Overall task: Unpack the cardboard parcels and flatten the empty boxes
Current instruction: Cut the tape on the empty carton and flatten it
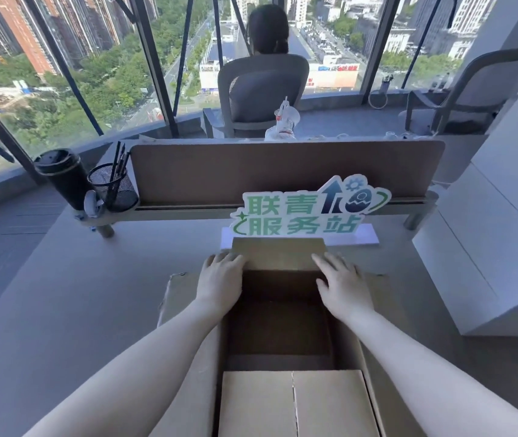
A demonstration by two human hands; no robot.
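Single head-worn wide-angle view, facing forward and down.

Camera sits close above the desk point(62, 294), both forearms entering from the bottom edge toward the open cardboard box point(279, 323) directly beneath. Upper frame extends past the desk divider point(282, 171) to the windows point(93, 74). Edges show wide-angle bending. No second view present.

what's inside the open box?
The box shows only its dark bare floor; no contents visible. The near flap covers the nearest part. The left hand and right hand rest on the far rim.
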